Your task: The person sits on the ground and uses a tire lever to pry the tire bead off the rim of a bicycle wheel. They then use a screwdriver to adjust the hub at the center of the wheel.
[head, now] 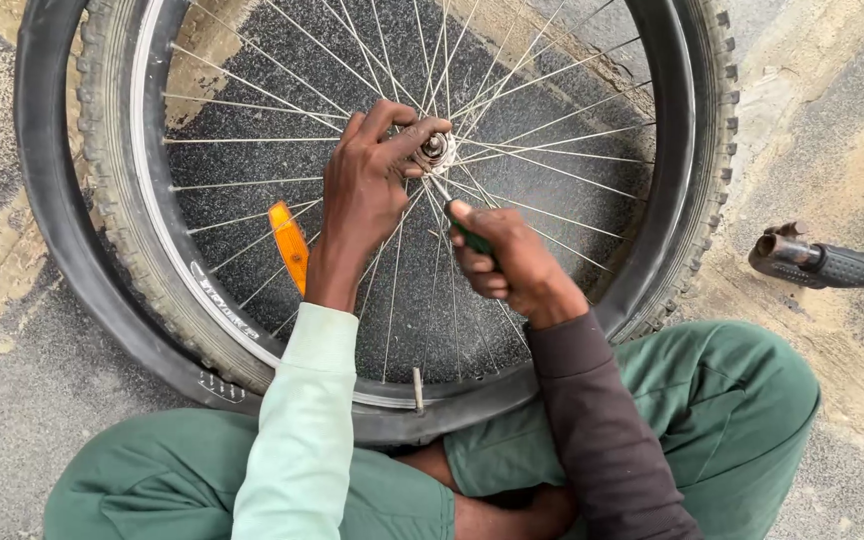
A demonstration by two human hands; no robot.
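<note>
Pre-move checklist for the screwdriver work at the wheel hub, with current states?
1. Left hand gripping the hub: ok.
2. Right hand closed on the green-handled screwdriver: ok.
3. Screwdriver tip seated at the hub: cannot tell, too small.
4. Bicycle wheel lying flat on the ground, against the legs: ok.
5. Shaft clear of the spokes: cannot tell.
6. Tyre seated on the rim: not ok, hanging loose outside it.

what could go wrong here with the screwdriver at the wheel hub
The screwdriver tip sits at the hub right beside the left hand fingers gripping it; a slip could jab them. The shaft passes between thin spokes, so a jerk might bend one or scrape the right hand.
</note>
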